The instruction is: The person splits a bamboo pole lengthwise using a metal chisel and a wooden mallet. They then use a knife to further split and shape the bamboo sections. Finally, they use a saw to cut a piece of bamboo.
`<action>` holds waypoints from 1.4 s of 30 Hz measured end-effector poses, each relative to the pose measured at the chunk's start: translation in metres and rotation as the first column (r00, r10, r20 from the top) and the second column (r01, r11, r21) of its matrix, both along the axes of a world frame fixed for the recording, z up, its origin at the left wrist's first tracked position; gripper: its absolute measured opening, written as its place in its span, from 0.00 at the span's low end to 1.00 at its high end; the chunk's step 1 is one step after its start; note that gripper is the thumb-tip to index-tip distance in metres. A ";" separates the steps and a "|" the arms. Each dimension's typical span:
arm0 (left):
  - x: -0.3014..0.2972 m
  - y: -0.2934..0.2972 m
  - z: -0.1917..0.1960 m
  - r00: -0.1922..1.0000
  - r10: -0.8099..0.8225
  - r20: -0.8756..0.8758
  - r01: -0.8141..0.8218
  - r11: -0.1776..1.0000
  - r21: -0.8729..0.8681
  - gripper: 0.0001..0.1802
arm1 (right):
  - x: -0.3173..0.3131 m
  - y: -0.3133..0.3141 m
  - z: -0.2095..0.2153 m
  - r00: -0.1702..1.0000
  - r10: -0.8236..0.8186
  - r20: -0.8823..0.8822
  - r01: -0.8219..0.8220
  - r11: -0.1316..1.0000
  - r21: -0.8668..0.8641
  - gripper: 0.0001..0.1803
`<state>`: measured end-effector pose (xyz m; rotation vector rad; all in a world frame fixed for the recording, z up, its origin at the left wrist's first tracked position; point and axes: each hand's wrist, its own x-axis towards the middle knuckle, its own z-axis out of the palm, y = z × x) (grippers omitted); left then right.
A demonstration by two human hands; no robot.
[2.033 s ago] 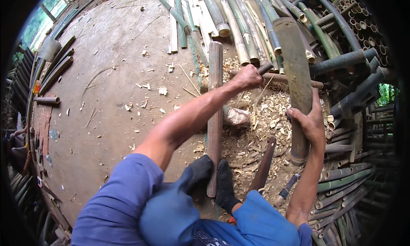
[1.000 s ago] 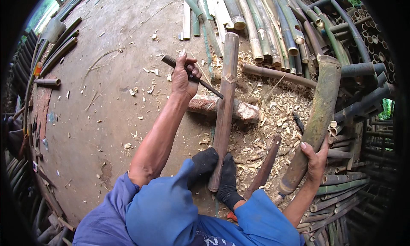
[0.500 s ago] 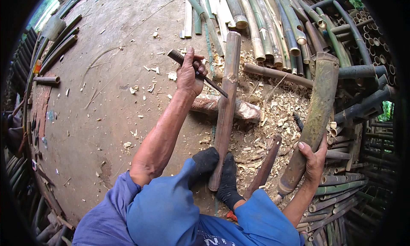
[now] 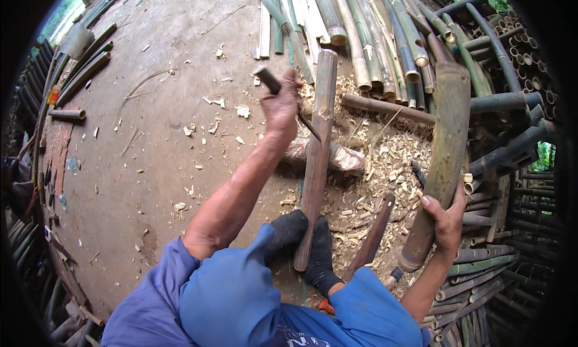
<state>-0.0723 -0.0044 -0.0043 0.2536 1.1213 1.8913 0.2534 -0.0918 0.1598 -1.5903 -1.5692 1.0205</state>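
My left hand (image 4: pixel 280 109), somewhat blurred, is closed round a chisel (image 4: pixel 270 82) with a thick dark handle. The thin blade slants down to the right, its tip at the side of a long brown bamboo pole (image 4: pixel 318 166). That pole rests across a short log (image 4: pixel 349 158), its near end between my dark-socked feet (image 4: pixel 320 250). My right hand (image 4: pixel 445 219) grips a thick greenish-brown bamboo piece (image 4: pixel 450 127) near its lower end, tilted with the far end up. Beside it on the ground lies a tapered reddish-brown piece (image 4: pixel 373 232).
Pale shavings (image 4: pixel 385 172) cover the ground right of the pole. A bamboo length (image 4: pixel 388 107) lies crosswise beyond the log. Several bamboo poles (image 4: pixel 355 46) are laid out at the far side, with stacks (image 4: pixel 475 281) along the right. More poles (image 4: pixel 87 70) lie far left.
My left hand has shifted right and slightly nearer with the chisel, closer to the pole. The thick bamboo piece in my right hand has moved a little, its lower end swinging right and up.
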 end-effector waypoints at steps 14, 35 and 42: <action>0.062 0.016 0.022 0.855 -0.151 -0.497 0.136 0.989 -0.066 0.21 | -0.126 0.124 0.072 0.411 0.299 0.861 -0.725 0.680 0.110 0.42; -0.007 0.018 -0.023 0.987 -0.119 0.104 0.124 0.991 -0.040 0.16 | -0.083 0.089 0.024 0.814 0.406 0.416 -0.457 0.889 0.026 0.50; -0.056 0.025 -0.083 0.782 -0.211 0.587 0.195 0.976 0.092 0.17 | -0.060 0.046 -0.008 0.983 0.182 0.023 -0.182 0.983 0.003 0.46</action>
